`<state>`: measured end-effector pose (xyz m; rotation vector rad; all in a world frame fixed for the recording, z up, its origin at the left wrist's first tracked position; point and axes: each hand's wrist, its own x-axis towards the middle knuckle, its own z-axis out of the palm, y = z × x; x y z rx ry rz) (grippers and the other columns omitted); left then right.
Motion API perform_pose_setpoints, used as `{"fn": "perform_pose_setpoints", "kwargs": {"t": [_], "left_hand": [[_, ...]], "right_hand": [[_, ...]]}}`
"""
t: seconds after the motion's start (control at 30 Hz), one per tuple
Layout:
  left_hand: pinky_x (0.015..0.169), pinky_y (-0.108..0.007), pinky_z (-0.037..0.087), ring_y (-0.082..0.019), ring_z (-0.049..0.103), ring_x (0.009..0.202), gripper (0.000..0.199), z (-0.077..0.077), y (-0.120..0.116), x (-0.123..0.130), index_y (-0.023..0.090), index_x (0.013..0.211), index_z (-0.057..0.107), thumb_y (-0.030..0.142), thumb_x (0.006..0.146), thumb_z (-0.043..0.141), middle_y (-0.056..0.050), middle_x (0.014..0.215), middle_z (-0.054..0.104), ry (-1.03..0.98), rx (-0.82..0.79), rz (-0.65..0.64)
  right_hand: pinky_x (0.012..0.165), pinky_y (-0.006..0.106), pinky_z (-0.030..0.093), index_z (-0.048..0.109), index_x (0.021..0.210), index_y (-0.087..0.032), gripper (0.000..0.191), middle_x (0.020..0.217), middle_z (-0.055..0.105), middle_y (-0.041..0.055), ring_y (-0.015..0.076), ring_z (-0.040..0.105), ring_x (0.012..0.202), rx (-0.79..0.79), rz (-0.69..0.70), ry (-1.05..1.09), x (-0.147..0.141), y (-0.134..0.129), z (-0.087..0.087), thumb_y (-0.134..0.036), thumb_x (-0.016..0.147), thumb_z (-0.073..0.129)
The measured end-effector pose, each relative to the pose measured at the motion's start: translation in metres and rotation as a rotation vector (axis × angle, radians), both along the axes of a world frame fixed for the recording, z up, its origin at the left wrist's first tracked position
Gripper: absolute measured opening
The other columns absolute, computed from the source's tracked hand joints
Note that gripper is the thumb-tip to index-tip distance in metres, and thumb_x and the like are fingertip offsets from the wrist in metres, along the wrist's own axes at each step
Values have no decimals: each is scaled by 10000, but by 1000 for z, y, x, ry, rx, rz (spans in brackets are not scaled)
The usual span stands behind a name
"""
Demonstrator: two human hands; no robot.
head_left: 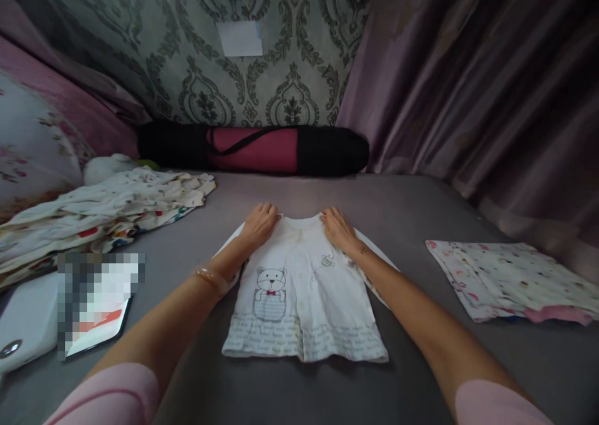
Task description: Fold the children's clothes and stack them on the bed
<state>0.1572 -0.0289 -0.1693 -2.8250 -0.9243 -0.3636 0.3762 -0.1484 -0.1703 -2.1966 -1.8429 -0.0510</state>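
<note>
A small white long-sleeved baby shirt (pixel 322 300) lies front up on the grey sheet, its neckline away from me. A bear drawing with a red bow is on its left half, and lettering runs along the hem. My left hand (pixel 261 222) is closed on the shirt's left shoulder beside the collar. At the opposite shoulder, my right hand (pixel 339 228) pinches the fabric by the neckline. Both sleeves stretch outward, partly hidden under my forearms.
Rumpled printed cloth (pixel 116 203) lies at the left, with a white device (pixel 30 322) and a blurred-out screen (pixel 100 312) nearer me. Folded printed cloths (pixel 510 275) sit at the right. A black and red long bag (pixel 253 150) rests against the wall, beside a purple curtain (pixel 444 82).
</note>
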Motion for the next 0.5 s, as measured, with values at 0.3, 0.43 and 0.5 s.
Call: {"fn": "perform_pose_setpoints", "kwargs": {"t": [0.3,0.43,0.5], "left_hand": [[766,-342,433,-220,563,830,298,-16,27,-8,163,926,532,349,984,307,-95,862,604,-116,-184,-92],[789,-328,431,-218,579,882,288,-19,32,-7,166,953,524,368,973,319,-95,908,622,-88,-265,-34],[814,-332,425,-226,583,916,301,-13,30,-4,156,969,535,360,974,314,-109,942,628,8,-251,11]], "right_hand": [[863,322,381,565,1100,-152,278,1086,597,116,227,539,1003,15,36,-60,6,9,-16,-287,1001,343],[926,342,374,573,1138,-144,288,1143,601,135,237,526,1078,-24,14,38,6,16,-14,-278,987,369],[936,315,384,591,1147,-153,304,1156,620,122,212,541,1087,-69,32,142,14,17,-3,-263,985,359]]}}
